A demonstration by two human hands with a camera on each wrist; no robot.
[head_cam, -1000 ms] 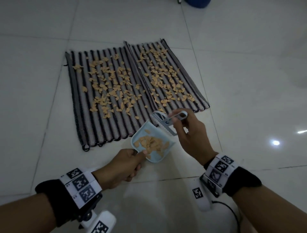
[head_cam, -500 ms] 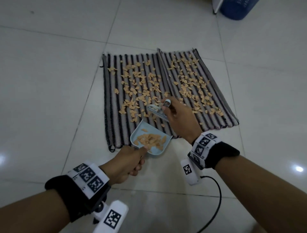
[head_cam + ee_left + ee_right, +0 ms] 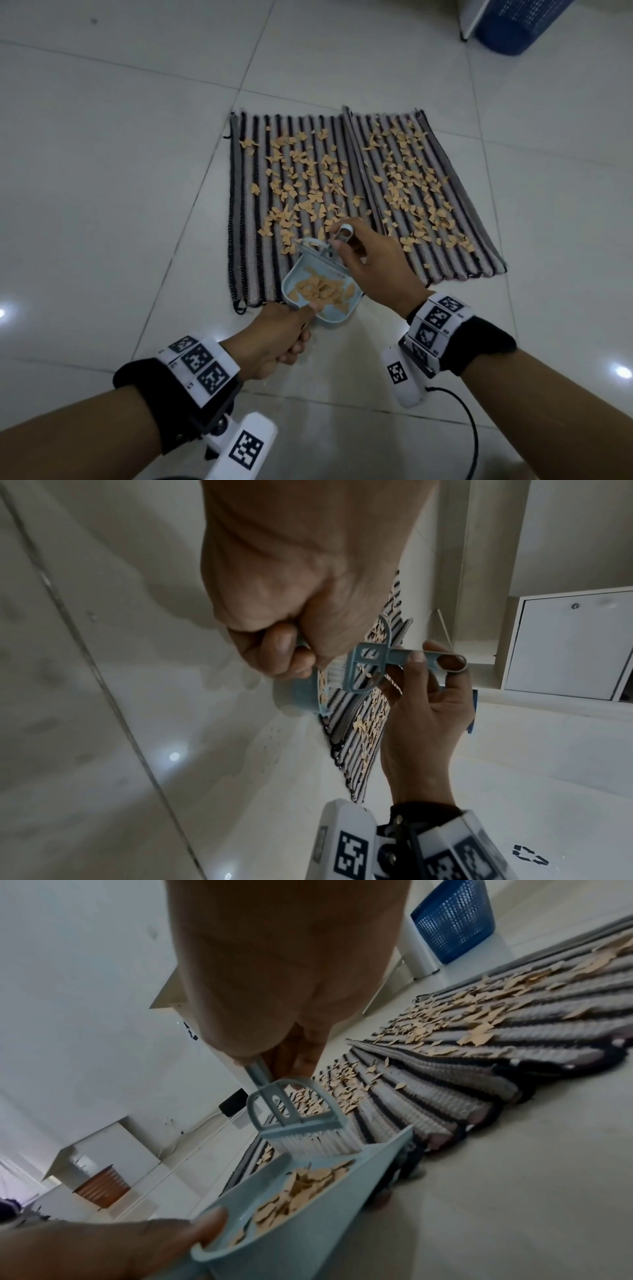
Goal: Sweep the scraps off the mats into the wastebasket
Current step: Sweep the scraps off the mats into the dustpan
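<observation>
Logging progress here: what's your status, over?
Left hand grips dustpan, part-filled with scraps. Right hand pinches brush at the pan's lip. Both mats hold scraps. Wastebasket far right; path clear.

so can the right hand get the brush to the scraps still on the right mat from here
Probably yes: the right hand already holds the brush at the dustpan lip, and the right mat lies just beside it with nothing between, its scraps uncovered.

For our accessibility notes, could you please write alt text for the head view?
A right hand sweeps tan paper scraps with a small pale-blue brush into a pale-blue plastic dustpan held by the left hand, at the near edge of two striped mats on white tiles.
</observation>
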